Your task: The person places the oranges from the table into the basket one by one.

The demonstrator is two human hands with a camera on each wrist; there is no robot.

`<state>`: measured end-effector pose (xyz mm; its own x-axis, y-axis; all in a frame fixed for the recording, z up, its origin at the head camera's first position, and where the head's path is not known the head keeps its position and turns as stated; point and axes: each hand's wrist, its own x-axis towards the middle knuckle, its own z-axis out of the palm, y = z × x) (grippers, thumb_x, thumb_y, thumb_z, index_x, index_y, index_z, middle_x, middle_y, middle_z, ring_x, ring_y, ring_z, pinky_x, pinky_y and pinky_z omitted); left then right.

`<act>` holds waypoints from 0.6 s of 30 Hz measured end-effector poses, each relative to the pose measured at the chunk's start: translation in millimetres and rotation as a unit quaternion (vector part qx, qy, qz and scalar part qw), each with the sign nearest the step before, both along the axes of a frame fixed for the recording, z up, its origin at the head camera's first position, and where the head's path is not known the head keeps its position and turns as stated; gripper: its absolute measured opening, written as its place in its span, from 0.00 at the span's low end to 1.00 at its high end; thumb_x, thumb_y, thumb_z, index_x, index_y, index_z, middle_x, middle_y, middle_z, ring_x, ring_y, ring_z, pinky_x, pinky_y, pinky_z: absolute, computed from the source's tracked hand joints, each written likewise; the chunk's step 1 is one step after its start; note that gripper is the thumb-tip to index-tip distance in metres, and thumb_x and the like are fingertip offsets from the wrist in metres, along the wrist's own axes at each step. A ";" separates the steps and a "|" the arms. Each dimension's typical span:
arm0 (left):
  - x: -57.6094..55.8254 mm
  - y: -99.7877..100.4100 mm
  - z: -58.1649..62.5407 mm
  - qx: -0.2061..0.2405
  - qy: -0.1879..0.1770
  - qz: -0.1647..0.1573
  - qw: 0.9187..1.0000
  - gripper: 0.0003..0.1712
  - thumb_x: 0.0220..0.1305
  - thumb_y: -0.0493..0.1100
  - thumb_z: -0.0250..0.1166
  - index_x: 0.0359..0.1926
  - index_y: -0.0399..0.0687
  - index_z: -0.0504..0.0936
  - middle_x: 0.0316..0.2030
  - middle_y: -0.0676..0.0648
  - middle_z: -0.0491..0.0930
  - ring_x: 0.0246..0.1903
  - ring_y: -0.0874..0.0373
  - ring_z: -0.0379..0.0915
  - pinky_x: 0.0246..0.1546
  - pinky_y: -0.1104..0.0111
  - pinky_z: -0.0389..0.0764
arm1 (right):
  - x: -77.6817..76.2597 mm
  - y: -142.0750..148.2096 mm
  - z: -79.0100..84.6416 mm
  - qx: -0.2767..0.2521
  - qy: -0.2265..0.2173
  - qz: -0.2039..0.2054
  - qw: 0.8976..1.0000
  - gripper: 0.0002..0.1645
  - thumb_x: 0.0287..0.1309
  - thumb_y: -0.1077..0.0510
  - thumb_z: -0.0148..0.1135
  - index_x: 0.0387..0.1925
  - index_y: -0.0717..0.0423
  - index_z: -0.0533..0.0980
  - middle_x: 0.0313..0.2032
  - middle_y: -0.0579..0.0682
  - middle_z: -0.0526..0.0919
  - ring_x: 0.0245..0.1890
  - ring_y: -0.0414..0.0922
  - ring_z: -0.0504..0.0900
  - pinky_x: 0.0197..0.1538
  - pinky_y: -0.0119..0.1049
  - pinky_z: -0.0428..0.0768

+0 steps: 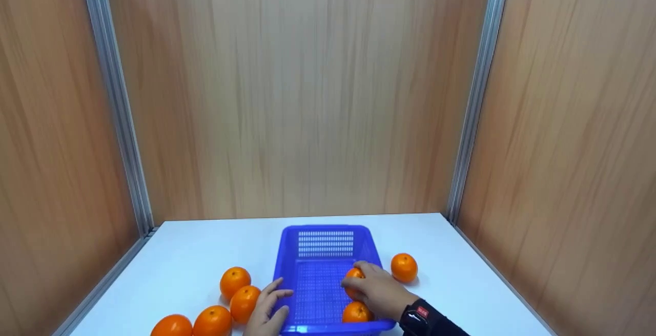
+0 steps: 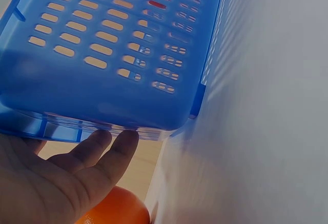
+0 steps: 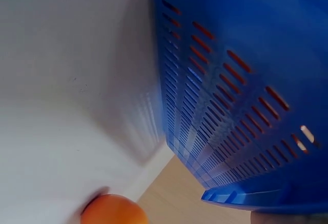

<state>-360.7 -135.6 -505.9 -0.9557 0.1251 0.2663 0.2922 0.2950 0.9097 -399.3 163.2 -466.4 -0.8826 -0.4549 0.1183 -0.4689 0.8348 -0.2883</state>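
Note:
A blue plastic basket [image 1: 318, 285] with slotted walls stands on the white table. My left hand [image 1: 267, 309] is at its left side, and in the left wrist view its fairly straight fingers [image 2: 120, 155] touch the basket's outer wall. Inside the basket, at its right side, my right hand [image 1: 382, 290] holds an orange [image 1: 353, 280] between thumb and fingers; the hand covers part of the fruit. Another orange [image 1: 357, 312] lies in the near right corner of the basket, just below that hand. The right wrist view shows mostly the basket's outer wall [image 3: 230, 106].
Left of the basket several oranges lie on the table [image 1: 205, 254], one orange [image 1: 245, 302] close beside my left hand. A single orange [image 1: 404, 268] sits right of the basket. Wooden panels [image 1: 307, 95] enclose the table at the back and both sides.

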 end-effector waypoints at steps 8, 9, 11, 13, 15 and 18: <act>-2.0 -2.4 -3.3 -0.005 0.023 -0.004 1.000 0.15 0.60 0.39 0.58 0.49 0.52 0.79 0.71 0.40 0.57 0.70 0.33 0.48 0.67 0.43 0.57 | -3.1 -4.0 -0.3 0.004 -0.033 -0.008 0.999 0.23 0.68 0.50 0.50 0.52 0.08 0.68 0.70 0.48 0.61 0.68 0.55 0.61 0.65 0.65 0.61; -2.1 -2.2 -3.7 -0.004 0.024 -0.005 1.000 0.15 0.60 0.39 0.57 0.49 0.52 0.79 0.71 0.40 0.57 0.70 0.34 0.48 0.66 0.44 0.57 | -3.2 -4.6 -0.8 0.009 -0.036 -0.009 0.999 0.26 0.67 0.53 0.50 0.51 0.09 0.68 0.70 0.48 0.62 0.68 0.55 0.61 0.65 0.65 0.61; -2.3 -2.3 -4.2 -0.008 0.028 -0.007 1.000 0.15 0.60 0.39 0.57 0.49 0.52 0.79 0.71 0.40 0.57 0.70 0.33 0.48 0.65 0.46 0.59 | -3.3 -5.2 -2.3 0.019 -0.040 -0.014 0.999 0.30 0.64 0.57 0.51 0.50 0.08 0.69 0.68 0.47 0.64 0.66 0.55 0.63 0.64 0.64 0.63; -2.8 -1.8 -4.3 -0.008 0.024 -0.007 1.000 0.15 0.60 0.39 0.57 0.49 0.53 0.79 0.71 0.40 0.57 0.70 0.33 0.48 0.65 0.47 0.60 | -2.9 -5.4 -2.9 0.027 -0.045 -0.019 0.998 0.34 0.61 0.60 0.52 0.50 0.08 0.70 0.67 0.45 0.66 0.63 0.54 0.65 0.63 0.64 0.64; -2.8 -1.3 -3.5 -0.007 0.014 -0.007 1.000 0.15 0.60 0.39 0.57 0.49 0.53 0.79 0.71 0.40 0.56 0.71 0.33 0.47 0.66 0.45 0.59 | -3.3 -5.7 -3.1 0.037 -0.043 -0.019 0.998 0.34 0.61 0.60 0.52 0.49 0.08 0.70 0.66 0.45 0.68 0.61 0.53 0.66 0.62 0.62 0.66; -2.8 -0.8 -1.4 -0.009 -0.002 0.000 1.000 0.15 0.60 0.40 0.58 0.49 0.53 0.79 0.72 0.42 0.55 0.71 0.33 0.45 0.67 0.40 0.54 | -3.0 -6.3 -1.3 0.040 -0.043 -0.019 0.998 0.34 0.61 0.61 0.52 0.49 0.08 0.70 0.66 0.44 0.68 0.60 0.52 0.66 0.61 0.62 0.67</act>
<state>-363.5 -136.5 -507.3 -0.9567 0.1294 0.2606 0.2887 0.3117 0.9053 -402.3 157.0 -467.7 -0.9052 -0.4250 0.0059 -0.4120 0.8739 -0.2579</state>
